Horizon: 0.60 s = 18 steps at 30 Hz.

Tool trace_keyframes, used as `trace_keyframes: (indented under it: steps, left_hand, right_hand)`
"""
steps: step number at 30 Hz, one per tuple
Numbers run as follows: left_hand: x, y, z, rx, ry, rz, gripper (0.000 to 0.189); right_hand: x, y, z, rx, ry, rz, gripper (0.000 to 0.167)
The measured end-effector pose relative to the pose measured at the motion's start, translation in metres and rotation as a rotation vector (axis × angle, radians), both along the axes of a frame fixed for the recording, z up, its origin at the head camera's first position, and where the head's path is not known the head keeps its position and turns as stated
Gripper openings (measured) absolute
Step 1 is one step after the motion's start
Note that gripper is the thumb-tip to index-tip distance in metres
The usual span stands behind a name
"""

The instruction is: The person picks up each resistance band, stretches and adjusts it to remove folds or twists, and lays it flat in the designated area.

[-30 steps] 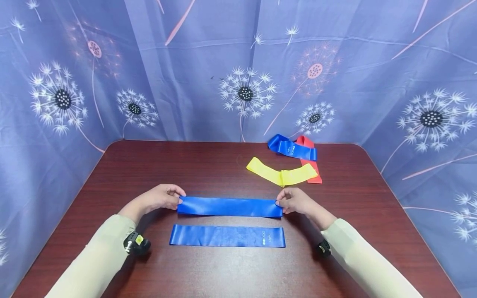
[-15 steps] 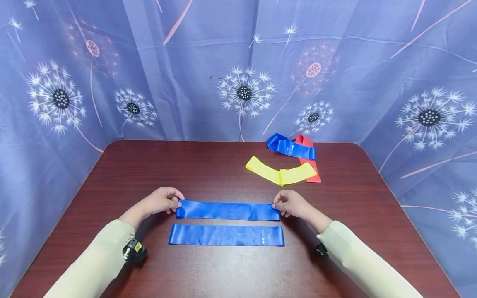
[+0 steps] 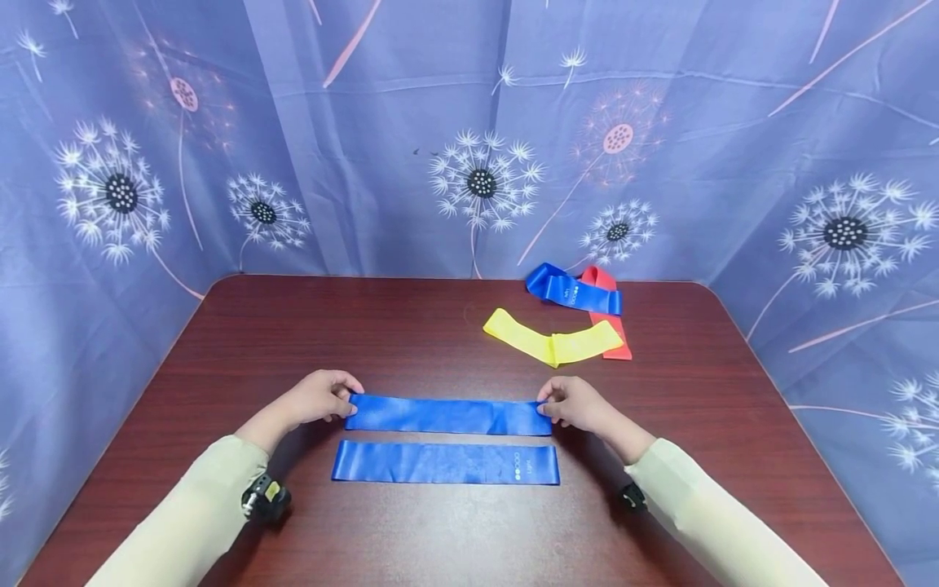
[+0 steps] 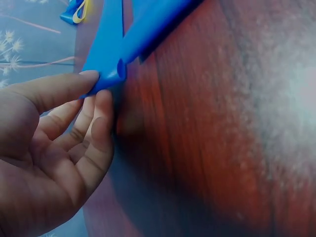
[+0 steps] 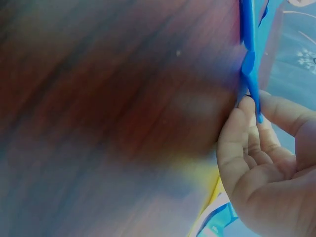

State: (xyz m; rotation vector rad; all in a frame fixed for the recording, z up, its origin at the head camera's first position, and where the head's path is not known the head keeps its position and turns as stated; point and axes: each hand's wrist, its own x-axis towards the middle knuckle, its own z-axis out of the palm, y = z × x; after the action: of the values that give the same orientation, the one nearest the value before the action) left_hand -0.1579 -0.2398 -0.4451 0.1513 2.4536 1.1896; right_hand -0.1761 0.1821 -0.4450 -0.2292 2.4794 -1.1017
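A blue resistance band (image 3: 447, 415) lies stretched flat from side to side between my two hands. My left hand (image 3: 317, 396) pinches its left end between thumb and fingers; in the left wrist view the looped end of that band (image 4: 106, 79) shows at the thumb tip. At the opposite end my right hand (image 3: 575, 402) pinches the band's upper corner, and the right wrist view has its edge (image 5: 251, 69) between thumb and fingers. Just nearer to me, parallel and slightly apart, a second blue resistance band (image 3: 445, 463) lies flat, with "Light" and dots printed at its right end.
Toward the back right of the dark red wooden table (image 3: 330, 326), a yellow band (image 3: 553, 338) lies bent, overlapping a red band (image 3: 618, 334). Another blue band (image 3: 579, 293) is folded across the red one. A blue dandelion-print curtain (image 3: 381, 163) stands behind the table.
Both hands have brought the held blue band a little toward me, closer to the second blue band. Over the last half second they have barely moved.
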Motion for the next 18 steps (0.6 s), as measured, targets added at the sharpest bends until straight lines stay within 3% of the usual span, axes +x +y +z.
trace_keyframes:
  steps: [6,18]
  left_hand:
    - [0.0011,-0.0046,0.0003,0.015,-0.064,0.006,0.032]
    - [0.0031,-0.0085,0.0,0.051,-0.085,-0.037,0.033]
  right_hand:
    - [0.001,-0.0018,-0.0001,0.017,0.001,0.01,0.006]
    - [0.002,-0.0036,0.0012,0.039,-0.007,0.04,0.006]
